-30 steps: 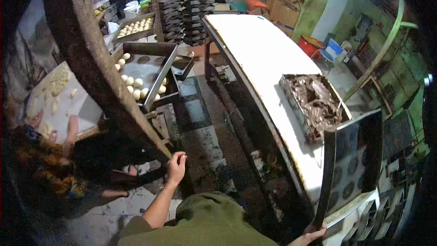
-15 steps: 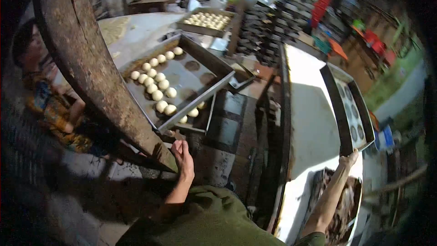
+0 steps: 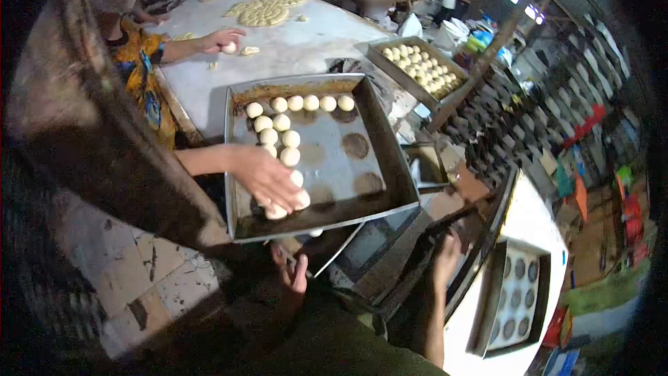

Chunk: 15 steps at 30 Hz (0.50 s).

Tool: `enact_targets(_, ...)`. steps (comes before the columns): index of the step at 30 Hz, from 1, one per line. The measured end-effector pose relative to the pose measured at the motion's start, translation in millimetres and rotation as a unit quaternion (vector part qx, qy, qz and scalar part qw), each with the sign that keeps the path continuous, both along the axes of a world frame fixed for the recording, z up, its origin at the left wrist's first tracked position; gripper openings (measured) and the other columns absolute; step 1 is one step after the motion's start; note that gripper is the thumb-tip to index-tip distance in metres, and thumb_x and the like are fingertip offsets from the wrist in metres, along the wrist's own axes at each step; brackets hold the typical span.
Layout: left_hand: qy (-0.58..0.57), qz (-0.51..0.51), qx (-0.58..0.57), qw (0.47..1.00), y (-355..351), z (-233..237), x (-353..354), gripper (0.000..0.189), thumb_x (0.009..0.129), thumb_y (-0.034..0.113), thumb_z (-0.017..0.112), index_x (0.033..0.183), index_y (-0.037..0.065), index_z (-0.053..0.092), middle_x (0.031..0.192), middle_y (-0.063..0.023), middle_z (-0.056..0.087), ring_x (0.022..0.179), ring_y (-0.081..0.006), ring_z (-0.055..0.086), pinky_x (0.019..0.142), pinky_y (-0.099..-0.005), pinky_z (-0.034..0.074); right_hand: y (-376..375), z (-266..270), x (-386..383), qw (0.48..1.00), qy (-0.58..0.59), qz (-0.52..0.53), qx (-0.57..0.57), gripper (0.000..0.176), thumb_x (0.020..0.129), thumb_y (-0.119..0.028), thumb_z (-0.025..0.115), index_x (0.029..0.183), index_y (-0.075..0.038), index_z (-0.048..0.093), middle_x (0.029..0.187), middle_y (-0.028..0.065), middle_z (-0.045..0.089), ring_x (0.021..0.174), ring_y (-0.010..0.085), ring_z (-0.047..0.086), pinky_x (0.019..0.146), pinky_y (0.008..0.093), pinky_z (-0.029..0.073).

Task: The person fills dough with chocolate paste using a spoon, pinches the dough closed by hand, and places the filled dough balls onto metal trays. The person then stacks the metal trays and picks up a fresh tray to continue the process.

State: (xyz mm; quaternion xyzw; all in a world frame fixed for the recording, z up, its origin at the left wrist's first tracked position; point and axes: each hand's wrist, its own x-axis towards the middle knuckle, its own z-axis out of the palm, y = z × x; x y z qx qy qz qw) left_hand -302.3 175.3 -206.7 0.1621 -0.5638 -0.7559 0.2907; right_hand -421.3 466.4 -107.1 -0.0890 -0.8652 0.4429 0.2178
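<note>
My left hand [image 3: 292,275] is closed around the edge of a lower tray [image 3: 337,247], which is mostly hidden under a large metal tray [image 3: 393,184]. Several pale dough balls [image 3: 291,138] lie in rows in the large tray. A co-worker's hand [image 3: 264,175] reaches in from the left, over the balls near the front side. My right hand [image 3: 449,261] is raised beside the white surface [image 3: 532,212], fingers apart and holding nothing. An empty tray with dark round marks [image 3: 515,299] rests on that surface.
A wooden post [image 3: 132,139] crosses the left side. Behind it, a co-worker's hand [image 3: 219,42] touches dough on a floured table [image 3: 198,73]. Another tray of dough balls [image 3: 442,103] stands at the back. Stacked moulds [image 3: 550,97] fill the right background.
The view has turned left. My right hand has let go of the marked tray, which now lies nearer. A co-worker's hand has come over the large tray, where more balls lie.
</note>
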Motion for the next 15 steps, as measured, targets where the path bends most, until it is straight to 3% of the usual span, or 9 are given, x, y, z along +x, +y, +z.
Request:
enact_targets(2, -0.005, 0.064, -0.052, 0.997, 13, 12, -18, 0.074, 0.089, 0.028, 0.054, 0.141, 0.007, 0.006, 0.136, -0.0176, 0.028, 0.111, -0.0275, 0.040, 0.094, -0.0371, 0.032, -32, -19, -62, 0.994, 0.038, 0.102, -0.005, 0.046, 0.095, -0.036, 0.038, 0.120, 0.002, 0.047, 0.120, 0.0147, 0.052, 0.109, 0.0255, 0.049, 0.096, 0.0340, 0.033)
enact_targets(5, -0.033, 0.125, -0.079, 0.988, 9, 28, -31, 0.069, 0.088, 0.030, 0.054, 0.138, 0.004, 0.014, 0.131, -0.0168, 0.035, 0.104, -0.0259, 0.045, 0.089, -0.0346, 0.037, -93, -26, -125, 0.915, 0.025, 0.239, -0.323, 0.057, 0.095, -0.045, 0.026, 0.126, 0.000, 0.041, 0.122, 0.0149, 0.049, 0.116, 0.0282, 0.043, 0.100, 0.0378, 0.029)
enact_targets(6, -0.057, 0.132, -0.079, 0.986, 13, 14, -31, 0.067, 0.088, 0.031, 0.054, 0.137, 0.004, 0.016, 0.129, -0.0168, 0.037, 0.104, -0.0260, 0.045, 0.088, -0.0350, 0.038, -100, -14, -133, 0.878, -0.023, 0.282, -0.387, 0.059, 0.095, -0.047, 0.023, 0.131, -0.002, 0.035, 0.128, 0.0156, 0.043, 0.123, 0.0274, 0.035, 0.104, 0.0399, 0.023)
enact_targets(7, -0.088, 0.126, -0.073, 0.985, 16, -3, -28, 0.066, 0.088, 0.031, 0.053, 0.136, 0.003, 0.018, 0.128, -0.0167, 0.038, 0.104, -0.0261, 0.046, 0.088, -0.0353, 0.038, -100, -21, -149, 0.874, -0.026, 0.290, -0.389, 0.059, 0.095, -0.047, 0.023, 0.131, -0.002, 0.035, 0.128, 0.0156, 0.043, 0.123, 0.0274, 0.035, 0.104, 0.0399, 0.023)
enact_targets(9, -0.177, 0.097, -0.052, 0.978, 15, -35, -15, 0.062, 0.089, 0.032, 0.053, 0.134, 0.003, 0.022, 0.125, -0.0166, 0.041, 0.104, -0.0263, 0.047, 0.088, -0.0360, 0.038, -96, -38, -162, 0.949, -0.030, 0.291, -0.116, 0.063, 0.093, -0.050, 0.014, 0.133, -0.005, 0.033, 0.135, 0.0156, 0.034, 0.129, 0.0291, 0.023, 0.107, 0.0427, 0.012)
enact_targets(10, -0.213, 0.086, -0.047, 0.972, 14, -46, -12, 0.061, 0.089, 0.033, 0.052, 0.133, 0.002, 0.024, 0.124, -0.0166, 0.042, 0.104, -0.0264, 0.048, 0.088, -0.0363, 0.039, -97, -41, -174, 0.957, -0.024, 0.287, 0.022, 0.065, 0.093, -0.051, 0.009, 0.134, -0.006, 0.032, 0.138, 0.0155, 0.029, 0.133, 0.0299, 0.016, 0.108, 0.0441, 0.007)
enact_targets(11, -0.247, 0.080, -0.044, 0.965, 10, -54, -9, 0.059, 0.089, 0.033, 0.052, 0.132, 0.002, 0.026, 0.122, -0.0165, 0.044, 0.103, -0.0264, 0.048, 0.088, -0.0367, 0.039, -100, -31, -183, 0.958, -0.025, 0.285, 0.018, 0.065, 0.093, -0.051, 0.009, 0.134, -0.006, 0.032, 0.138, 0.0155, 0.029, 0.133, 0.0299, 0.016, 0.108, 0.0441, 0.007)
enact_targets(13, -0.303, 0.079, -0.045, 0.949, 1, -66, -7, 0.057, 0.089, 0.034, 0.051, 0.130, 0.001, 0.031, 0.120, -0.0165, 0.047, 0.103, -0.0266, 0.049, 0.088, -0.0374, 0.039, -102, -5, -208, 0.887, -0.015, 0.416, 0.202, 0.068, 0.092, -0.052, 0.004, 0.135, -0.007, 0.031, 0.139, 0.0139, 0.029, 0.135, 0.0302, 0.008, 0.108, 0.0466, -0.001)
enact_targets(15, -0.352, 0.090, -0.050, 0.930, -7, -74, -6, 0.055, 0.089, 0.035, 0.051, 0.127, 0.000, 0.035, 0.117, -0.0164, 0.049, 0.103, -0.0268, 0.050, 0.088, -0.0380, 0.040, -106, -4, -239, 0.856, -0.022, 0.486, 0.177, 0.066, 0.092, -0.050, 0.004, 0.136, -0.008, 0.029, 0.140, 0.0131, 0.028, 0.136, 0.0280, 0.009, 0.107, 0.0493, -0.006)
